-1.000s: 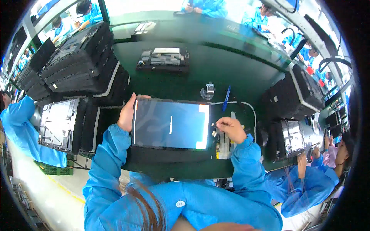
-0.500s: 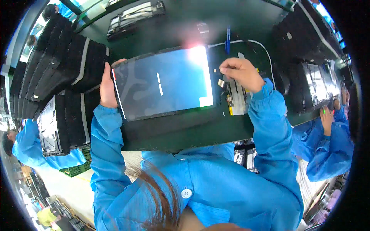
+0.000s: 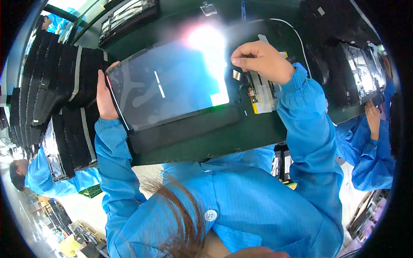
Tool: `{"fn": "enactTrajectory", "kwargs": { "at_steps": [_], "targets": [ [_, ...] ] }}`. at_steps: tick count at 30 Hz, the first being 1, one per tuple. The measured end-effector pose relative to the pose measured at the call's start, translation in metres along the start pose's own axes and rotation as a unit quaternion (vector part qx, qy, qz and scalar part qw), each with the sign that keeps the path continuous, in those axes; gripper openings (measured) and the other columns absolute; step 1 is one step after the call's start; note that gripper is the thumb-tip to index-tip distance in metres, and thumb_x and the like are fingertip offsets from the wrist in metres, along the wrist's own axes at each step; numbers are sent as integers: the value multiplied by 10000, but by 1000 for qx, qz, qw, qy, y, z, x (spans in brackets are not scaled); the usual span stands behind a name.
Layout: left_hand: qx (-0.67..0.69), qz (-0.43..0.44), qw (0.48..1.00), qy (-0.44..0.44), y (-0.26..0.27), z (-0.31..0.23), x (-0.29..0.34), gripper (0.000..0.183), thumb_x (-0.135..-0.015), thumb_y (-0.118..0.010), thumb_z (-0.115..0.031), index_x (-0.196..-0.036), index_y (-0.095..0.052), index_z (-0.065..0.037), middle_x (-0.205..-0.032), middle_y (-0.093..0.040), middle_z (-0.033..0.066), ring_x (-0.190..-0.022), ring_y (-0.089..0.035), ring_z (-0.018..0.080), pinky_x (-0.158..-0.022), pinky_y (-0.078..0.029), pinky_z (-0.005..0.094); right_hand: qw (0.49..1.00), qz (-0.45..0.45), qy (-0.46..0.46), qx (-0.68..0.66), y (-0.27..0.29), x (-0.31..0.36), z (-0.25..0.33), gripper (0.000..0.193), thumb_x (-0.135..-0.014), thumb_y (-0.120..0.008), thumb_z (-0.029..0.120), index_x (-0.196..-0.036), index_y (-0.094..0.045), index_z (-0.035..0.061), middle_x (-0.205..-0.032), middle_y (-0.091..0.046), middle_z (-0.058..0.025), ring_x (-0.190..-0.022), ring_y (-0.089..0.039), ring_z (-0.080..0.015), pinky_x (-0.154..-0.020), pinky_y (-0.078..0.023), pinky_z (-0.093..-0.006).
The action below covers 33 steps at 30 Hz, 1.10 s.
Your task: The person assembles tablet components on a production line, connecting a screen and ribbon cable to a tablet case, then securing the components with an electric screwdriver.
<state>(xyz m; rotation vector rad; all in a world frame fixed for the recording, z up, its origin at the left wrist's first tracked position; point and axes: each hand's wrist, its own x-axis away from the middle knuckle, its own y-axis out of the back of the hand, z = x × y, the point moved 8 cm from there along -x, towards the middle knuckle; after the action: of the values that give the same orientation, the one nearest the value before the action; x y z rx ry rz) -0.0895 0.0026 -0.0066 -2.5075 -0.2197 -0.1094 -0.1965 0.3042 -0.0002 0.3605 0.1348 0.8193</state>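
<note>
A tablet screen (image 3: pixel 142 103) lies tilted on the bench, its lit face up, with bright glare over its upper right. My left hand (image 3: pixel 106 96) grips the screen's left edge, thumb on the near side and fingertips partly hidden behind it. Just off the right edge, my right hand (image 3: pixel 264 60) is closed in a pinch, thumb against forefinger. Anything between those fingertips is too small to tell. Below them sits a small shiny metallic tab (image 3: pixel 236 75). A circuit and battery assembly (image 3: pixel 262 96) with pale strips and yellow edges lies partly under my right hand.
Stacks of black foam trays (image 3: pixel 64 73) rise on the left. More dark trays with device parts (image 3: pixel 361 73) stand on the right. A white cable (image 3: pixel 297 32) curves behind my right hand, near a blue pen (image 3: pixel 243 9). Another person's hand (image 3: pixel 373 120) is at far right.
The whole view has shifted, so the bench things sit higher and mostly further left. Glare on the screen has grown. My left hand keeps its grip; my right hand stays pinched beside the screen's edge.
</note>
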Motion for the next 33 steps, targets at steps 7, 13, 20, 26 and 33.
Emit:
{"fn": "enactTrajectory", "kwargs": {
  "at_steps": [7,13,20,26,33],
  "targets": [
    [-30,-15,999,-16,-4,-3,1,499,-955,-216,-406,-1166,-455,-22,-1143,-545,153,-1016,-542,308,-859,-450,449,996,-20,49,71,2,-3,13,229,-791,-615,200,-859,-655,-15,-689,-626,-91,-627,-562,-134,-592,-453,-274],
    [-70,-88,993,-22,10,-4,-2,499,-957,-202,-396,-1217,-432,-37,-1173,-531,153,-1013,-540,322,-865,-435,459,996,-6,19,90,0,-2,16,221,-788,-622,194,-855,-658,-14,-729,-644,-114,-660,-596,-164,-620,-472,-283],
    [-16,-25,1000,-7,3,0,0,513,-958,-206,-411,-1205,-430,-22,-1177,-523,149,-1031,-533,307,-884,-433,440,960,-65,127,241,9,15,33,202,-817,-595,188,-944,-646,39,-883,-643,-101,-833,-600,-226,-769,-461,-321],
    [37,17,999,28,11,6,-6,519,-953,-231,-430,-1208,-439,-28,-1153,-541,141,-1021,-536,299,-893,-430,425,790,-293,73,533,119,90,5,258,-855,-522,128,-1092,-584,47,-1163,-545,-140,-1099,-494,-298,-945,-380,-364],
    [14,-18,1000,8,19,5,-7,517,-956,-244,-419,-1211,-454,-21,-1136,-558,128,-1021,-542,262,-905,-419,377,794,-267,-11,547,132,115,-36,311,-903,-447,151,-1186,-520,46,-1262,-471,-155,-1192,-418,-299,-1000,-327,-365]
  ]
}}
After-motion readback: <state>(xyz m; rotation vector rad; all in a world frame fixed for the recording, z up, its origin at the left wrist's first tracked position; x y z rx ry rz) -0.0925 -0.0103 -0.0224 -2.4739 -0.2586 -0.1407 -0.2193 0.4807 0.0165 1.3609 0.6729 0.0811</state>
